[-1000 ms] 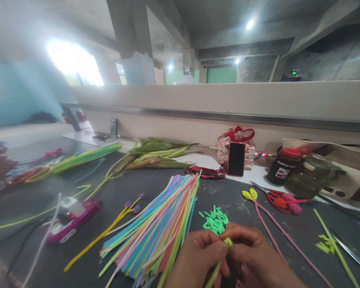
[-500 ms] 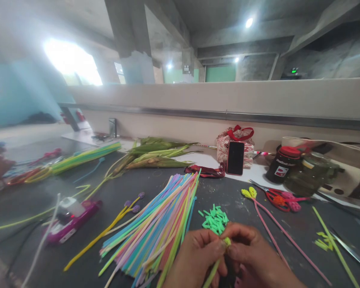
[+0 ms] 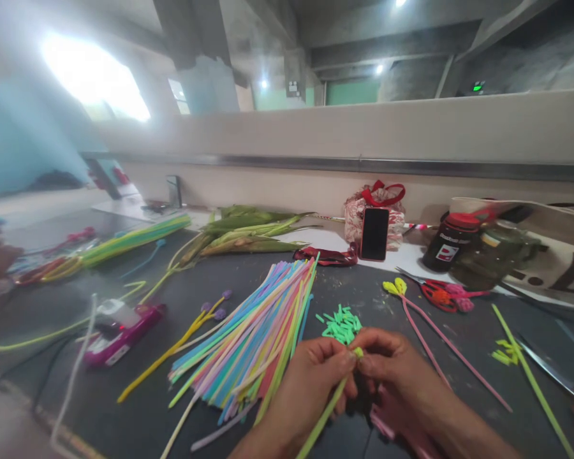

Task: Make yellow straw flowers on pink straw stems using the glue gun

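Both my hands meet low in the middle of the view over a dark table (image 3: 363, 299). My left hand (image 3: 310, 382) is closed on a light green straw (image 3: 323, 414) that slants down toward me. My right hand (image 3: 397, 370) pinches the straw's top end between thumb and fingers. Just beyond the fingertips lies a small pile of green straw pieces (image 3: 339, 323). A fan of pastel straws (image 3: 253, 338) spreads to the left of my hands.
A pink device (image 3: 119, 328) lies at left, with yellow stems with purple tips (image 3: 191, 331) beside it. Corn husks (image 3: 249, 236), a phone (image 3: 374, 233), a red-lidded jar (image 3: 448, 241), red scissors (image 3: 435, 294) and pink stems (image 3: 440, 344) lie further back and right.
The view has tilted down, so my hands and the table sit higher in the picture. My fingers keep working the straw's top end; nothing was let go.
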Action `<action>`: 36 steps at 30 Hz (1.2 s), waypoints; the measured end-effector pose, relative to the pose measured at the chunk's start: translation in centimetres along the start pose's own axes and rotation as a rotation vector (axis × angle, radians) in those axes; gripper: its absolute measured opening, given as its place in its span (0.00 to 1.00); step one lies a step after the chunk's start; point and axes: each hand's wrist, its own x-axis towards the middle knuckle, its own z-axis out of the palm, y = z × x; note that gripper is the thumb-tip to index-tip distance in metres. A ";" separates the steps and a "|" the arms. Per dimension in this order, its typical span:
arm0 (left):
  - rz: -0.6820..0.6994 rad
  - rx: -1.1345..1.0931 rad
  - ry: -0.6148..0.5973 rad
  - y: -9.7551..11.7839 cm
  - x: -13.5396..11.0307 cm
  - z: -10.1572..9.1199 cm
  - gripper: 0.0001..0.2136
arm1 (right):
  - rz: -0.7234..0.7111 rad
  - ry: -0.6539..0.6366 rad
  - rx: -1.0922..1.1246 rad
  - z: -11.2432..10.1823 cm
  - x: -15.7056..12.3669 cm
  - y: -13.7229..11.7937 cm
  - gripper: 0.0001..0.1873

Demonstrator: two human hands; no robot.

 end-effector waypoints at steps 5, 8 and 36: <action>0.010 0.025 0.002 0.0 0.1 0.0 0.13 | -0.009 0.001 -0.054 -0.1 -0.1 -1.0 0.08; -0.023 -0.071 -0.039 -0.1 0.1 -0.2 0.11 | -0.030 -0.006 -0.101 0.1 -0.2 -1.5 0.09; -0.017 -0.197 0.040 0.4 0.9 -1.4 0.10 | 0.110 0.182 -1.687 -3.8 -8.0 0.6 0.21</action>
